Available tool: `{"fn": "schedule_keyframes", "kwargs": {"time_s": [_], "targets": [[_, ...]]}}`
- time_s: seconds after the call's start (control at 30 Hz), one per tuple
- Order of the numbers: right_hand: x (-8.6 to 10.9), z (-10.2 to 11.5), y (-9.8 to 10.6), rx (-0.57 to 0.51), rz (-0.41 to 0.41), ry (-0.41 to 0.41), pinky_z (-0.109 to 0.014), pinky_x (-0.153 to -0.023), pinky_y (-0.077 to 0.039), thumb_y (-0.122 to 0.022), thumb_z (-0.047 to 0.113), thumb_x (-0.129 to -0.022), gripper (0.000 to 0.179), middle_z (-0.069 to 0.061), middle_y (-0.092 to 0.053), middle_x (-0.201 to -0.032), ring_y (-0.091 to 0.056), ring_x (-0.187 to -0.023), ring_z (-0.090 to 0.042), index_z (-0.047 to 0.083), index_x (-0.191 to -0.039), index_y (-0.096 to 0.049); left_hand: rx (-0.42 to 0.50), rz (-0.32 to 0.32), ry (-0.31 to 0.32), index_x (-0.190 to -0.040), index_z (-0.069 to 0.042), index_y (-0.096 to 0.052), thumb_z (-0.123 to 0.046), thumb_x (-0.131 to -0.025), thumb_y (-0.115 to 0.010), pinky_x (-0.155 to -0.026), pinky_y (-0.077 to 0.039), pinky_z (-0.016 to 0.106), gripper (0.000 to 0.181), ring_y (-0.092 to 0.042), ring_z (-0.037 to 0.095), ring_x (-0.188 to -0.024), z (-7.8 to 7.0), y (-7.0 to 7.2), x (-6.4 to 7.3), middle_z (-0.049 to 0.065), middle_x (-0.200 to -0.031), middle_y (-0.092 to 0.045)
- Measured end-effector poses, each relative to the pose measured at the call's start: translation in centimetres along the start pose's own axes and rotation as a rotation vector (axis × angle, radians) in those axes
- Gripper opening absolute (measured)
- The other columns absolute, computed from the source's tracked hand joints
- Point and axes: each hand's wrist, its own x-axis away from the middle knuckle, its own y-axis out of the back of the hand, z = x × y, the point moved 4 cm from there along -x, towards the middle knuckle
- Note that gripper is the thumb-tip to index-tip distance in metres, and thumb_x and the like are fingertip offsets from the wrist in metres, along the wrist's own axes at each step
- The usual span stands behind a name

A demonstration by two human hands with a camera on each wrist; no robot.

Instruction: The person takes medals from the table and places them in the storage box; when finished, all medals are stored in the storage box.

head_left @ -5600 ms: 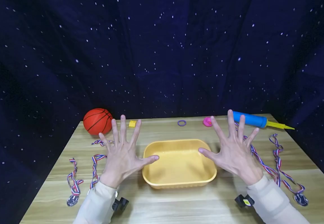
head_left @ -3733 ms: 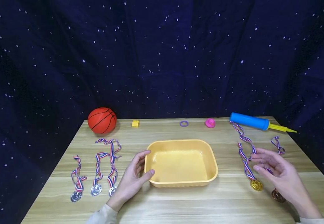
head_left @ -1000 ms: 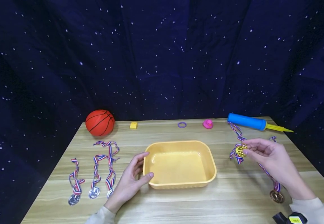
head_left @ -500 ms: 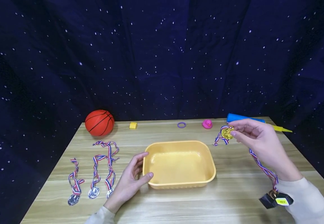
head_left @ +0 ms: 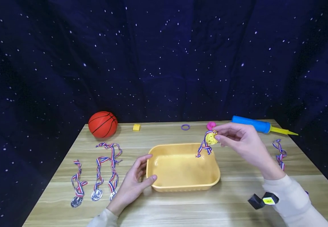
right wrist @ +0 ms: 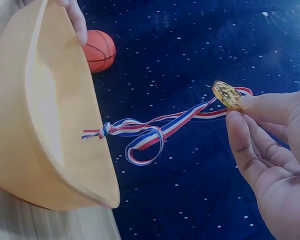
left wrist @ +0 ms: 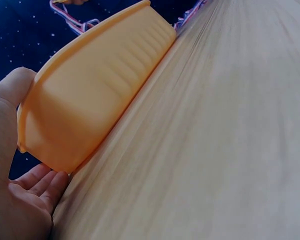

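From where I stand, the right hand [head_left: 242,144] pinches a gold medal [head_left: 211,138] above the back right of the yellow plastic basin [head_left: 181,189] — its striped ribbon [right wrist: 182,120] dangling over it. The left hand [head_left: 132,183] grips the basin's left end; farther left, silver medals [head_left: 97,194] lie on the surface [head_left: 166,208].

Pale glare glinted inside the tub [head_left: 185,189]. Soft shadow smudged the tabletop [head_left: 186,208] right of it; behind it, the curtain [head_left: 164,63] hung dim.
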Motion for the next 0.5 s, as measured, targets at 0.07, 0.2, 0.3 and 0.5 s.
{"fn": "schedule_keyframes", "kwargs": {"time_s": [0.07,0.2,0.3,0.5], "targets": [[-0.1,-0.4,-0.6,-0.01,0.026,-0.011,-0.027,-0.074,-0.067,-0.078,-0.004,-0.101,0.022,-0.007,-0.084,-0.106,-0.078,-0.083,-0.016,-0.002,-0.123,-0.08,-0.001,-0.002,0.005,-0.163,-0.023,-0.05,-0.014,-0.095,-0.089,-0.123,-0.045,0.029,0.079,-0.053,0.032,-0.153,0.0,0.0,0.0,0.007,-0.17,-0.051],[0.0,-1.3,-1.9,-0.018,0.079,-0.045,-0.027,-0.074,-0.067,-0.079,-0.004,-0.1,0.022,-0.014,-0.083,-0.103,-0.078,-0.08,-0.02,-0.002,-0.122,-0.08,0.001,-0.002,0.006,-0.163,-0.023,-0.05,-0.014,-0.095,-0.089,-0.123,-0.045,0.029,0.079,-0.052,0.033,-0.154,0.1,0.1,0.0,0.007,-0.17,-0.051],[0.1,-2.1,-2.8,-0.017,0.115,-0.079,-0.028,-0.074,-0.067,-0.081,-0.004,-0.098,0.022,-0.016,-0.082,-0.101,-0.078,-0.081,-0.019,-0.003,-0.12,-0.08,0.004,0.002,0.001,-0.163,-0.022,-0.05,-0.014,-0.095,-0.089,-0.124,-0.044,0.029,0.079,-0.052,0.033,-0.154,0.1,0.1,0.0,0.008,-0.17,-0.05],[0.5,-3.2,-4.1,-0.042,0.206,-0.115,-0.034,-0.072,-0.068,-0.08,-0.006,-0.097,0.022,-0.018,-0.081,-0.096,-0.078,-0.079,-0.019,-0.007,-0.12,-0.077,0.006,0.007,-0.001,-0.163,-0.022,-0.05,-0.014,-0.095,-0.089,-0.124,-0.044,0.029,0.079,-0.052,0.034,-0.154,0.1,0.0,0.0,0.009,-0.171,-0.05]]}}
